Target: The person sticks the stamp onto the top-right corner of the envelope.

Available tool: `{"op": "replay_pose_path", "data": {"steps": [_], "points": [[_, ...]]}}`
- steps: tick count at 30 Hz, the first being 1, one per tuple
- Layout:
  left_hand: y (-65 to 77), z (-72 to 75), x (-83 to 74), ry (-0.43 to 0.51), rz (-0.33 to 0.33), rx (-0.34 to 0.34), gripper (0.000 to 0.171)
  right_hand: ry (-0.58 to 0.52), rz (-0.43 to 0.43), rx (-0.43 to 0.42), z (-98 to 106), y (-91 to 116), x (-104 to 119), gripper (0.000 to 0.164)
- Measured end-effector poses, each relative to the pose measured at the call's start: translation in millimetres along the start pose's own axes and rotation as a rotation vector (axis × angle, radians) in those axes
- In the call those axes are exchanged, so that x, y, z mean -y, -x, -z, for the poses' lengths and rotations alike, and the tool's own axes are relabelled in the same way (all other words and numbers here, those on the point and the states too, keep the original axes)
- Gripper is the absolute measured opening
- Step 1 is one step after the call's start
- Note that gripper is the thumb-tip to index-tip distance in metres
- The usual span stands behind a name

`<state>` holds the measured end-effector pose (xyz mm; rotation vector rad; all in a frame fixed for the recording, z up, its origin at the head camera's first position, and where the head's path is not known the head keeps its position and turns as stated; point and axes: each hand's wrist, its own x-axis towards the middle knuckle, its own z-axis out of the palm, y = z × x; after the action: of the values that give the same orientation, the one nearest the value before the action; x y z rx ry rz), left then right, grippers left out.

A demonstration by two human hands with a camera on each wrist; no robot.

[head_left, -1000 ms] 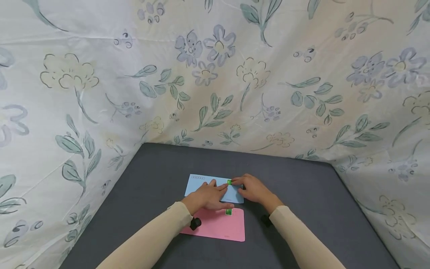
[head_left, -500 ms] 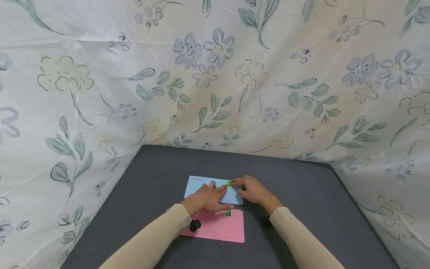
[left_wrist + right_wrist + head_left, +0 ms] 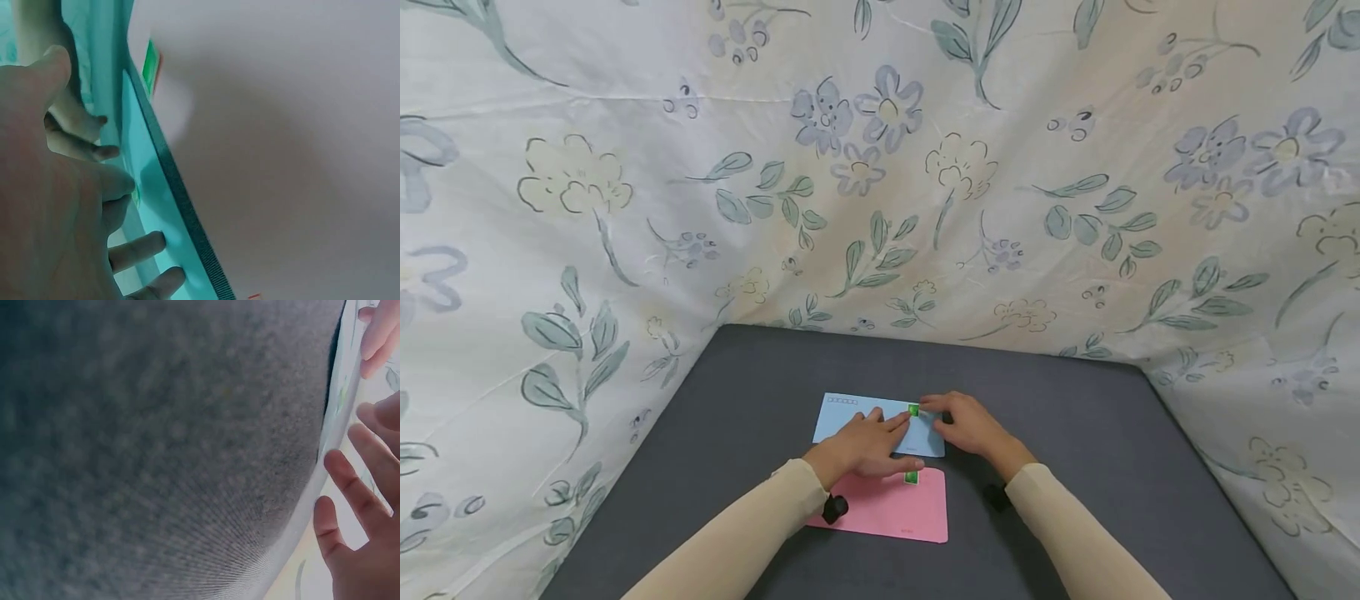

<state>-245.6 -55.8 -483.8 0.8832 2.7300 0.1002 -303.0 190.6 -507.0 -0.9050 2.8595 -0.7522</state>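
Observation:
A light blue envelope (image 3: pixel 838 414) lies flat on the dark table, with a small green stamp (image 3: pixel 913 410) at its upper right corner. My left hand (image 3: pixel 859 446) rests on this envelope with fingers spread, an index fingertip at the stamp's lower left edge. From the right, my right hand (image 3: pixel 967 422) reaches over the envelope's right end, its fingertips just beside the stamp and its fingers loosely bent. In the left wrist view, the left fingers (image 3: pixel 140 249) lie straight across the blue envelope (image 3: pixel 150 194). Neither hand holds anything.
Nearer to me lies a pink envelope (image 3: pixel 887 512), partly under the left wrist, bearing its own green stamp (image 3: pixel 912 477) near the top right. The dark table (image 3: pixel 1060 467) ends at a floral cloth (image 3: pixel 880 208) along the back and sides.
The right fingertips have drawn very slightly to the right and up from the stamp. The left hand stays in place on the blue envelope, and the head view has shifted a little.

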Motion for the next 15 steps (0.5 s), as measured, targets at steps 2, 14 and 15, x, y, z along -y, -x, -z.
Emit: {"op": "replay_pose_path", "data": {"steps": [2,14,15], "points": [[1.3,-1.3,-0.2,-0.012,-0.008,-0.009,0.097,-0.022,-0.001,-0.017,2.3,0.6,1.8,0.04],[5.3,-7.6,3.3,-0.036,-0.029,-0.097,0.095,-0.001,0.032,-0.104,7.8,4.0,1.8,0.045],[6.0,-7.0,4.2,-0.038,-0.032,-0.108,0.094,0.003,0.033,-0.107,8.0,4.7,2.2,0.045]]}}
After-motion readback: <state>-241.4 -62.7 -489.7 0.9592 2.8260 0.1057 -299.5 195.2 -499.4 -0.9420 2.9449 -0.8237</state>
